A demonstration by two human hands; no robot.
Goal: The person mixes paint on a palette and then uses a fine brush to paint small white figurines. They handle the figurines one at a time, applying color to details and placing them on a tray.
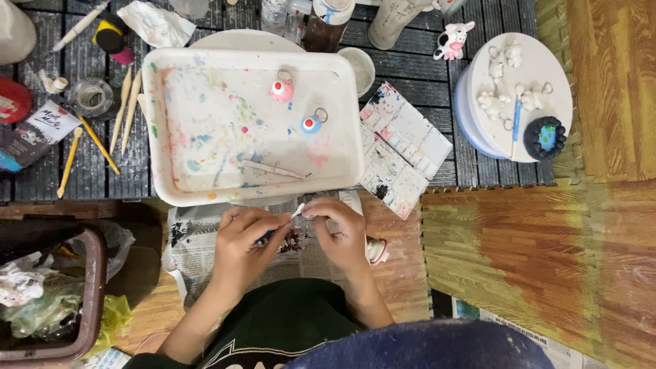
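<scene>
Small white piece (298,210) pinched between both hands over newspaper (198,236); left hand (244,240) grip clenched on blue-handled tool (266,236), right hand (339,232) grasping the piece; paint-stained white tray (171,137) just beyond, dark labelled packet (34,133) far left on bench

Dark packet, white label (42,127), far left; newspaper (198,239) under hands.

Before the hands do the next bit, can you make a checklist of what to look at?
1. Left hand gripping a thin tool: ok.
2. Right hand pinching a small white piece: ok.
3. Newspaper under the hands: ok.
4. White tray close in front: ok.
5. Pink figure and blue figure apart in the tray: ok.
6. Paint on the tool tip: cannot tell.
</scene>
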